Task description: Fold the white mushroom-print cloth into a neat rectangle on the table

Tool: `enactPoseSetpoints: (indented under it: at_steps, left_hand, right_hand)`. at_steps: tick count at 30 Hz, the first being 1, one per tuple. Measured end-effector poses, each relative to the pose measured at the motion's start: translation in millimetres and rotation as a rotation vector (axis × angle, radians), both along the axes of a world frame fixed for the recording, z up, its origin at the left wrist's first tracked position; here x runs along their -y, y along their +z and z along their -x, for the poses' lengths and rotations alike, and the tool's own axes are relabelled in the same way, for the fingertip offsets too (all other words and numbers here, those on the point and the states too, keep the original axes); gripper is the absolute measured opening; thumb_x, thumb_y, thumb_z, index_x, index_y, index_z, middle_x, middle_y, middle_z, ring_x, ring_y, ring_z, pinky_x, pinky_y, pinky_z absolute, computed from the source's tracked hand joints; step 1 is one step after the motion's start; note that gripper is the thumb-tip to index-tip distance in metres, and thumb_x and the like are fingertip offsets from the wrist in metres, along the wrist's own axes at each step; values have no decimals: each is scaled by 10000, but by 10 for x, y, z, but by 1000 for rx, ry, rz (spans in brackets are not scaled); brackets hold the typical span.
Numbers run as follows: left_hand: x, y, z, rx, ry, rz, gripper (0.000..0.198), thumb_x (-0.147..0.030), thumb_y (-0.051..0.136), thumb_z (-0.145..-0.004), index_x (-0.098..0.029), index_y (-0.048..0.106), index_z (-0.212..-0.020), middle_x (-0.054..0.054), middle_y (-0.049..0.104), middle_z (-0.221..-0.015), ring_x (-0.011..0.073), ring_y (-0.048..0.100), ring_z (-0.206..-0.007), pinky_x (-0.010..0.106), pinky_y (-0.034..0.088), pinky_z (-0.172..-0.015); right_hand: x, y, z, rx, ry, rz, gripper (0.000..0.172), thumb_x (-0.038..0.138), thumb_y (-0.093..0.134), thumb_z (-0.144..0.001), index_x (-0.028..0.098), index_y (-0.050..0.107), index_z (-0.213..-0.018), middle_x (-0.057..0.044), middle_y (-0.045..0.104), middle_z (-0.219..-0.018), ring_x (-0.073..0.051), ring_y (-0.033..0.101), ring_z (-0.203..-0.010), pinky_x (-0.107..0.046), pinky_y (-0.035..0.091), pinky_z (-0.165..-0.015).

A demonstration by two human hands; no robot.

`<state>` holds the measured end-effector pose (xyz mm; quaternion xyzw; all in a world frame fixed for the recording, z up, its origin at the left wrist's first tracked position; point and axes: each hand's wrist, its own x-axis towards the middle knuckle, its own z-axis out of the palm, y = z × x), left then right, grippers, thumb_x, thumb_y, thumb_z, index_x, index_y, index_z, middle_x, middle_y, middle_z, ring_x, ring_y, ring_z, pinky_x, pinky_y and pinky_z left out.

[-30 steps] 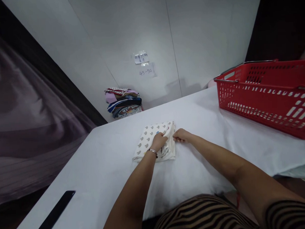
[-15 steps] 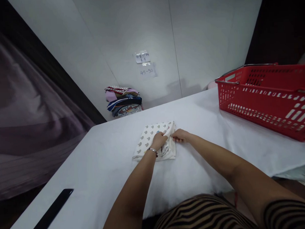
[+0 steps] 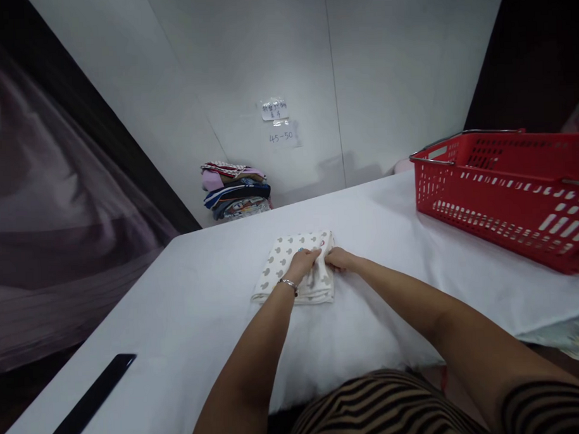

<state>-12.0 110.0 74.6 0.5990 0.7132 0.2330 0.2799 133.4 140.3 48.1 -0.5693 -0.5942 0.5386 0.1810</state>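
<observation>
Under the left hand (image 3: 302, 264) lies the folded cloth (image 3: 278, 260).

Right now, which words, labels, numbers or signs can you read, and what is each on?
"45-50": handwritten on the lower paper on the wall.
Upper paper: handwritten characters, too blurred to read surely.
Folded cloth: small coloured marks, too small to tell if they are lettering.

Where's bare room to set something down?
Bare white tablecloth shows between the black strip and folded printed cloth, and between that cloth and the red basket, beyond the right forearm. Crowded: the cloth, touched by left hand and right hand.
</observation>
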Motion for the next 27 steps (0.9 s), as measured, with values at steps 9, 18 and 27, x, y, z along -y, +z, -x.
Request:
enactPoseSetpoints:
  at_steps: [9,18,27]
  left_hand:
    - [67,-292,409,-530,-185,-119,531,-491,330,-910,-233,390,-1372,67,300,-1506,242,215,-1391,501,129,-1116]
    - [57,-338,438,-554,-200,-102,559,-529,283,-909,-269,346,-1399,42,269,-1520,231,188,-1404,489,123,-1127]
    - [100,-139,256,-493,-259,-141,577,-548,291,-908,-256,343,-1402,70,235,-1530,250,147,-1416,509,94,-1127]
  right_hand:
    - [49,-15,-71,-36,-23,21,194,155,560,-729,172,465,-561,55,427,-386,-56,359,-331,-183,234,-339]
    - [144,62,-115,-21,-40,76,233,143,540,-712,182,437,-507,52,399,-353,-57,320,-313,-195,198,-333]
    - [141,36,-96,-51,-41,75,202,164,553,-718,174,458,-540,60,422,-385,-49,346,-315,-187,179,-319]
